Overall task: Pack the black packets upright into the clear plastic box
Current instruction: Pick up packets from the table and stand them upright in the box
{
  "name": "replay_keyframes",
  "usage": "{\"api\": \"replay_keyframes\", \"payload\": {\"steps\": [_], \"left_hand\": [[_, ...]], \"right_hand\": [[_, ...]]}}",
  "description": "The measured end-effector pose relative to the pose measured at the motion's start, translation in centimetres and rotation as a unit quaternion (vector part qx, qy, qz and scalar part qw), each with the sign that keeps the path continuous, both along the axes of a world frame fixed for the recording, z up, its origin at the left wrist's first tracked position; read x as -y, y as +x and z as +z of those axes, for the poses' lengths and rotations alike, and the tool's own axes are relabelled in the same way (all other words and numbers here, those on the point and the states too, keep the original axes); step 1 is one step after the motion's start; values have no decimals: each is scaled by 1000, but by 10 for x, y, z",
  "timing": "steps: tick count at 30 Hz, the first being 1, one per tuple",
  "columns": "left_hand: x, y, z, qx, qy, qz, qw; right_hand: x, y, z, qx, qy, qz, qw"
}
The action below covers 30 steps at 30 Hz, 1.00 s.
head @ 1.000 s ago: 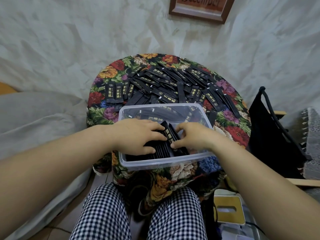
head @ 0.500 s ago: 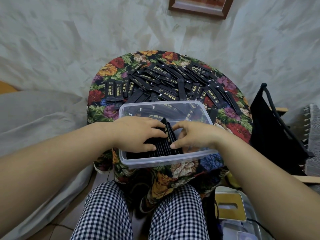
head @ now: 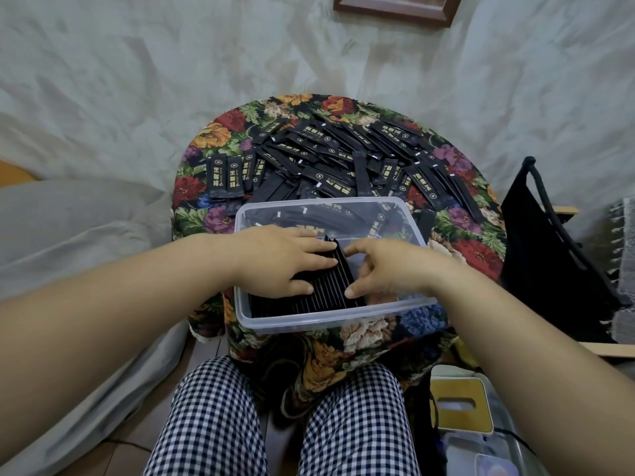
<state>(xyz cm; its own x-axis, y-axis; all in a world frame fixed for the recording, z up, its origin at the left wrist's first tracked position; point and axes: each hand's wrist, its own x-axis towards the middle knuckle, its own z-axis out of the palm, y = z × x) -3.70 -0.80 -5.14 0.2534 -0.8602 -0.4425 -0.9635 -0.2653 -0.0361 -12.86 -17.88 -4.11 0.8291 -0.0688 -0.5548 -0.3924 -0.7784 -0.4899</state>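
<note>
the left hand lies flat, fingers straight, on the top edges of the row of black packets, pressing it. the right hand has curved fingers, with index tip and thumb tip against the outermost packet at the row's right end; whether it pinches that packet or only pushes it, i cannot tell.

the row stands on edge in the near left part of the clear plastic box. the box's right part looks bare.

the job seems less than half done. a large loose pile of packets lies flat on the far side of the counter, which has a floral cloth. nothing stands between pile and box. the likelier trouble is the row tipping right into the bare space once the hands let go.

a black bag hangs at the right, and a framed picture is on the far wall.
</note>
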Motion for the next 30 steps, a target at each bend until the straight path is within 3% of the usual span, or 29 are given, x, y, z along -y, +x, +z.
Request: {"api": "replay_keyframes", "payload": {"steps": [4,13,23,30], "left_hand": [[0,-1,0,0,3,-2,1000],[7,-2,2,-32,10,-6,999],[3,-3,2,-72,-31,-9,997],[11,12,2,-106,-80,97,986]], "right_hand": [[1,0,-3,1,7,-4,1000],[3,-3,-6,-28,134,-78,987],[3,-1,-6,-3,120,-54,991],[2,-4,-5,-19,158,-84,984]]}}
